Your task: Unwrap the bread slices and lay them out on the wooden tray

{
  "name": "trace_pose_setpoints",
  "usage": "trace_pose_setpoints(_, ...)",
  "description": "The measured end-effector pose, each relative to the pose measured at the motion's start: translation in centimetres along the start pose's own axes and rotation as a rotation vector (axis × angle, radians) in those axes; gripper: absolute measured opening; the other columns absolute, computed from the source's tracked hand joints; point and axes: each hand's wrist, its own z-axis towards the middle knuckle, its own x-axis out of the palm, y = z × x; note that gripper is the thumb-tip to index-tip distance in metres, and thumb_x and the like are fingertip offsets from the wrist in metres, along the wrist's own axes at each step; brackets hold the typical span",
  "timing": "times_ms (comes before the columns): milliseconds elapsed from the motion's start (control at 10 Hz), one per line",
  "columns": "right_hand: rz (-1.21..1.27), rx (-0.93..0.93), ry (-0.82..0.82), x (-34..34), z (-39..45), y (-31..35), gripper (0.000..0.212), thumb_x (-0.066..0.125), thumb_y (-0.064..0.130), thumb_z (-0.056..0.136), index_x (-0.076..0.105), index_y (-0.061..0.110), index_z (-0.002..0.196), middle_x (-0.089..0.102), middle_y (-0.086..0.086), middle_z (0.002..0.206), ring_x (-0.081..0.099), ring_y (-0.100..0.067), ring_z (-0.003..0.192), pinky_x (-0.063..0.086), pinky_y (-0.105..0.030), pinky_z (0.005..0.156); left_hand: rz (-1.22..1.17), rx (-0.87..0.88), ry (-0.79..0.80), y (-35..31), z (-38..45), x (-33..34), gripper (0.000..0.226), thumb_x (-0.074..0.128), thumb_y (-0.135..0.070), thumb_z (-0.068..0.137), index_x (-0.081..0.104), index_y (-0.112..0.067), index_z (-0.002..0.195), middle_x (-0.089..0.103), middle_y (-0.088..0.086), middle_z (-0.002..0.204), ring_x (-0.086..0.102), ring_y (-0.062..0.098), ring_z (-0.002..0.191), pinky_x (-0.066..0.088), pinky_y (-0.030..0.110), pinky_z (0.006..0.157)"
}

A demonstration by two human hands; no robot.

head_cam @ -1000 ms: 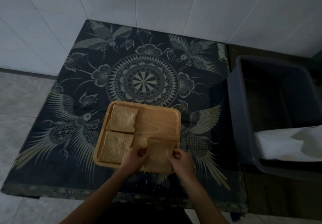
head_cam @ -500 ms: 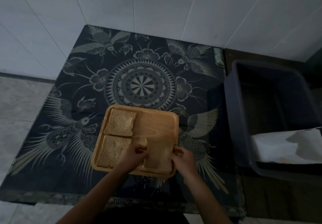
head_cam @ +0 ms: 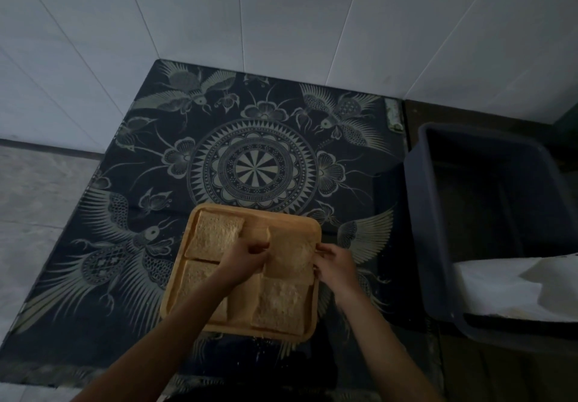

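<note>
Patterned cloth [head_cam: 256, 164]; fourth slice [head_cam: 291, 254] now over tray [head_cam: 281, 220].

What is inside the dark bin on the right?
The dark bin holds crumpled white paper at its near end; the far end looks bare, though it is dim. Whatever lies under the paper is covered.
</note>
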Motion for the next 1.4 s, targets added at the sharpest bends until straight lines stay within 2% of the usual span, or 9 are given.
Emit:
trace_pose_setpoints(100, 0.022, 0.008, -0.007, 0.2, 1.1, 0.7, 0.029, 0.082, 0.022, 0.088, 0.072, 0.018, 0.114, 0.078, -0.003, 0.101, 0.078, -0.02, 0.089, 0.066, -0.034, 0.069, 0.024, 0.032, -0.009, -0.6, 1.2, 0.0, 0.021, 0.07, -0.016, 0.091, 0.077, -0.013, 0.11, 0.081, 0.006, 0.093, 0.077, 0.022, 0.088, 0.063, 0.047, 0.089)
trace_pose_setpoints(300, -0.055, -0.011, -0.026, 0.9, 3.2, 0.9, 0.035, 0.084, 0.024, 0.085, 0.069, 0.019, 0.116, 0.075, -0.001, 0.105, 0.073, -0.018, 0.098, 0.062, -0.047, 0.092, 0.041, -0.016, -0.032, -0.6, 3.1, 0.2, 0.027, 0.069, -0.019, 0.092, 0.076, -0.018, 0.118, 0.081, 0.0, 0.101, 0.077, 0.017, 0.092, 0.06, 0.046, 0.095)
trace_pose_setpoints(400, -0.095, 0.001, -0.035, 1.4, 3.9, 0.6, 0.036, 0.082, 0.022, 0.087, 0.068, 0.014, 0.12, 0.075, -0.004, 0.105, 0.073, -0.021, 0.099, 0.062, -0.05, 0.091, 0.046, -0.044, -0.059, -0.4, 3.8, 0.3, 0.025, 0.071, -0.019, 0.091, 0.077, -0.022, 0.115, 0.081, -0.001, 0.098, 0.077, 0.017, 0.09, 0.061, 0.045, 0.093)
trace_pose_setpoints(700, -0.383, -0.079, -0.079, 1.7, 4.0, 0.5, 0.03, 0.076, 0.019, 0.092, 0.069, 0.014, 0.121, 0.071, 0.004, 0.1, 0.072, -0.014, 0.091, 0.065, -0.04, 0.082, 0.151, -0.018, -0.111, 0.7, 4.1, 0.8, 0.023, 0.072, -0.018, 0.09, 0.077, -0.024, 0.112, 0.079, -0.008, 0.096, 0.072, 0.001, 0.086, 0.046, 0.01, 0.067)
trace_pose_setpoints(900, -0.561, -0.129, -0.146, 1.7, 3.3, 1.0, 0.027, 0.074, 0.02, 0.094, 0.074, 0.013, 0.12, 0.078, -0.002, 0.106, 0.069, -0.009, 0.086, 0.057, -0.022, 0.072, 0.195, 0.004, -0.146, 0.7, 3.9, 1.1, 0.024, 0.075, -0.015, 0.087, 0.075, -0.014, 0.111, 0.078, 0.0, 0.096, 0.073, 0.011, 0.087, 0.051, 0.017, 0.07)
trace_pose_setpoints(1000, -0.561, -0.133, -0.156, 1.7, 3.0, 1.2, 0.027, 0.073, 0.019, 0.094, 0.075, 0.012, 0.12, 0.079, -0.003, 0.106, 0.073, -0.015, 0.093, 0.062, -0.032, 0.082, 0.203, 0.016, -0.153, 0.8, 4.0, 1.1, 0.024, 0.077, -0.015, 0.086, 0.075, -0.012, 0.11, 0.078, 0.001, 0.095, 0.072, 0.012, 0.087, 0.051, 0.017, 0.069)
trace_pose_setpoints(1200, -0.588, -0.177, -0.138, 1.3, 2.0, 2.2, 0.024, 0.07, 0.019, 0.094, 0.074, 0.015, 0.117, 0.079, -0.002, 0.104, 0.074, -0.015, 0.09, 0.063, -0.038, 0.081, 0.317, 0.049, -0.114, 0.0, 3.6, 0.5, 0.035, 0.072, -0.026, 0.089, 0.068, -0.012, 0.122, 0.077, 0.003, 0.107, 0.07, 0.013, 0.09, 0.057, 0.029, 0.08)
trace_pose_setpoints(1300, -0.594, -0.294, -0.14, 0.6, 0.7, 3.5, 0.025, 0.068, 0.028, 0.095, 0.073, 0.018, 0.117, 0.078, 0.001, 0.104, 0.074, -0.014, 0.09, 0.061, -0.032, 0.074, 0.405, 0.141, -0.127, -1.2, 2.8, 0.1, 0.041, 0.07, -0.034, 0.09, 0.065, -0.018, 0.128, 0.075, 0.001, 0.111, 0.07, 0.014, 0.094, 0.057, 0.031, 0.083)
trace_pose_setpoints(1400, -0.643, -0.443, -0.162, -0.1, -0.4, 5.2, 0.05, 0.064, 0.05, 0.095, 0.062, 0.022, 0.136, 0.075, 0.004, 0.115, 0.073, -0.014, 0.098, 0.061, -0.036, 0.08, 0.465, 0.261, -0.17, -2.6, 2.3, -0.4, 0.049, 0.069, -0.034, 0.091, 0.059, -0.019, 0.136, 0.072, 0.004, 0.12, 0.069, 0.018, 0.106, 0.055, 0.032, 0.09)
